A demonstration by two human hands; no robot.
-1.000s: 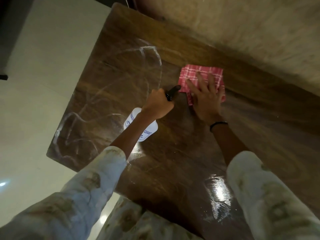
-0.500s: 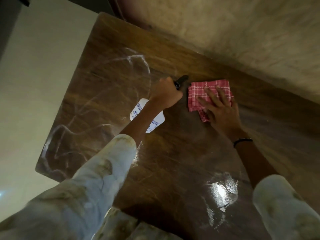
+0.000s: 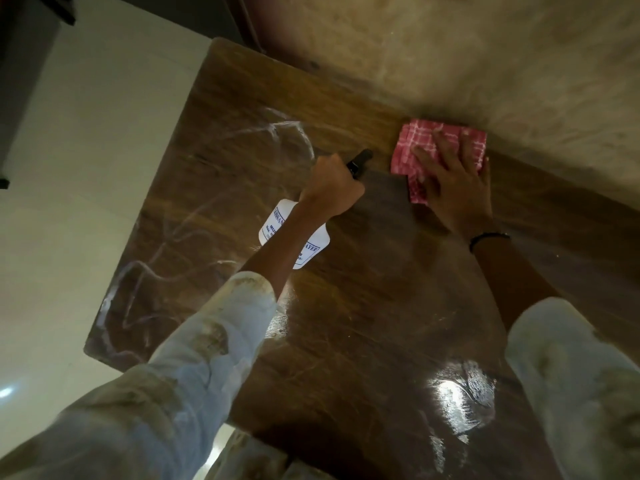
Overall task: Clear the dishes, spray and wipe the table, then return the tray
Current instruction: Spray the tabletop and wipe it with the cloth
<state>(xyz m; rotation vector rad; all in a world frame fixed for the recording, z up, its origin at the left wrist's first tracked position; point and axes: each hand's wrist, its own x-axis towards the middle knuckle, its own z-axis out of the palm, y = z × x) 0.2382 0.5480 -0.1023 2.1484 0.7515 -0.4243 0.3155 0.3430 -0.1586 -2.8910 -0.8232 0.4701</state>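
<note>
Streaked, glossy brown bench (image 3: 363,341) against a mottled wall (image 3: 485,64); left hand (image 3: 332,188) clamped on the spray bottle (image 3: 277,220), right hand (image 3: 453,185) flat, fingers apart, pressing the red cloth (image 3: 415,140).

table (image 3: 363,323): brown, glossy, streaked | on it: red checked cloth (image 3: 420,140)

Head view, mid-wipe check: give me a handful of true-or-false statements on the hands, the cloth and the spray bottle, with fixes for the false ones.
1. The right hand presses the red-and-white checked cloth flat on the brown wooden table. True.
2. The left hand is empty. False: it grips the white labelled spray bottle by its black trigger head.
3. The cloth lies at the table's near edge. False: it lies at the far edge, by the wall.
4. White streaks mark the table's left part. True.
5. Dishes stand on the table. False: none are in view.
</note>
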